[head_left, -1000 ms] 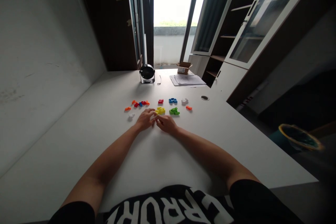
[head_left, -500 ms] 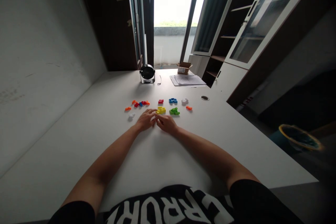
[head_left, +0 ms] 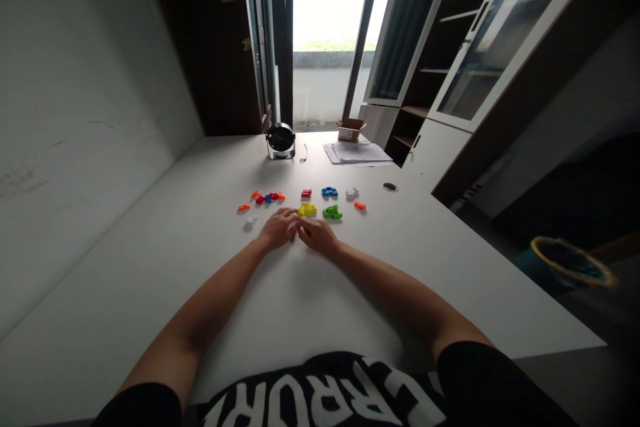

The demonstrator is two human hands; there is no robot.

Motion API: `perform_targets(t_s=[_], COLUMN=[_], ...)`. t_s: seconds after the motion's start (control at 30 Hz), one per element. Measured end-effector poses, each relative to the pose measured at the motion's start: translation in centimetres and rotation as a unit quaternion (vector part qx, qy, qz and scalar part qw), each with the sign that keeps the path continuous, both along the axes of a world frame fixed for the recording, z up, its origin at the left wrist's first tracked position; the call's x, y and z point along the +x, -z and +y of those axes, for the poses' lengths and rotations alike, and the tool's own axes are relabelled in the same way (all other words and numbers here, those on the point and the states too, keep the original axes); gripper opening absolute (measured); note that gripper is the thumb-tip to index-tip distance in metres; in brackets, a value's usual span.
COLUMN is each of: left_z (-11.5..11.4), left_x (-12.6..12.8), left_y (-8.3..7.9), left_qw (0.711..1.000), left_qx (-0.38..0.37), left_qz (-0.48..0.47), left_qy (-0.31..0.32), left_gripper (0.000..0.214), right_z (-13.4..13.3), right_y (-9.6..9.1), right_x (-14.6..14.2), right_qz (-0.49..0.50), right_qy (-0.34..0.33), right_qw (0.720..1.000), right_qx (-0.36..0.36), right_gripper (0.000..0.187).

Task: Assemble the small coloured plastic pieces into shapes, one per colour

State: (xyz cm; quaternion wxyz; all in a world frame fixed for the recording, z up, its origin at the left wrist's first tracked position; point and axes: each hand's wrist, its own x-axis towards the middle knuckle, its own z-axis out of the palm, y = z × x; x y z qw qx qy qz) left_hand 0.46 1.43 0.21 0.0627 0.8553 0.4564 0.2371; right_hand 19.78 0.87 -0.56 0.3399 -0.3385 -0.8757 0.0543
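Observation:
Both my hands meet on the white table (head_left: 150,267) just in front of a yellow block piece (head_left: 307,209). My left hand (head_left: 277,227) and my right hand (head_left: 319,235) have their fingertips pinched together around something small that I cannot make out. A green piece (head_left: 331,213) lies just right of the yellow one. Behind them sit a red piece (head_left: 306,193), a blue piece (head_left: 329,191) and a white piece (head_left: 351,192). An orange piece (head_left: 360,205) lies at the right.
A cluster of small orange, red and blue pieces (head_left: 265,197) lies to the left, with a white piece (head_left: 250,220) nearer. A round black device (head_left: 280,141), papers (head_left: 356,152) and a small cardboard box (head_left: 351,128) stand at the table's far end. A cabinet stands at the right.

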Motion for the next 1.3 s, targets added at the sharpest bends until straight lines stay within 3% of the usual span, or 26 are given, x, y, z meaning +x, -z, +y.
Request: perform_targets(t_s=[0.13, 0.43, 0.93, 1.3], left_z=[-0.1, 0.3, 1.0, 1.4], left_x=[0.0, -0.1, 0.0, -0.1], left_y=[-0.1, 0.6, 1.3, 1.8], left_qw=[1.000, 1.000, 1.000, 0.999], left_qx=[0.007, -0.003, -0.011, -0.033], left_qz=[0.001, -0.017, 0.003, -0.005], left_qy=[0.006, -0.017, -0.006, 0.003], left_gripper=[0.036, 0.033, 0.050, 0.027], right_z=[0.6, 2.4, 3.0, 2.8], right_y=[-0.2, -0.9, 0.6, 0.4], right_x=[0.5, 1.9, 1.7, 1.7], right_qz=[0.022, 0.007, -0.055, -0.065], right_qy=[0.033, 0.197, 0.174, 0.179], right_qw=[0.999, 0.980, 0.983, 0.982], right_qx=[0.012, 0.014, 0.009, -0.006], right_gripper=[0.011, 0.011, 0.021, 0.018])
